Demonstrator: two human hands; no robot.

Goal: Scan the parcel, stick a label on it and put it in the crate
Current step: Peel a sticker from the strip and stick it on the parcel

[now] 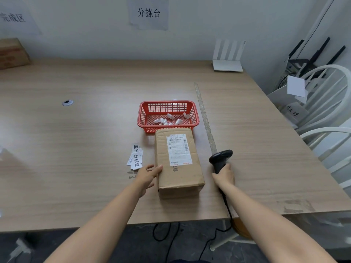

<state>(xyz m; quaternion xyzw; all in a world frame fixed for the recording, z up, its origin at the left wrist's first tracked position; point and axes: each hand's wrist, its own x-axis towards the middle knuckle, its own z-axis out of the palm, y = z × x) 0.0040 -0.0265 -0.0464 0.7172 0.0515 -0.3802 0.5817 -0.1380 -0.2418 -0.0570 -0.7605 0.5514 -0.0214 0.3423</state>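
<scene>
A brown cardboard parcel (178, 162) lies on the wooden table (76, 149), a white shipping label on its top face. My left hand (148, 175) rests flat against the parcel's left side, fingers apart. My right hand (224, 176) grips the handle of a black barcode scanner (220, 158) just right of the parcel, its head level with the shipping label. A small pile of white stickers with black print (135, 157) lies left of the parcel. Directly behind the parcel stands a red plastic basket (168, 115) holding several white peeled backing scraps.
A strip of tape (205, 116) runs along the table right of the basket. A white router (227, 57) stands at the back right, a cardboard box (13, 54) at the back left. White chairs (326, 103) crowd the table's right edge. The scanner cable hangs off the front edge.
</scene>
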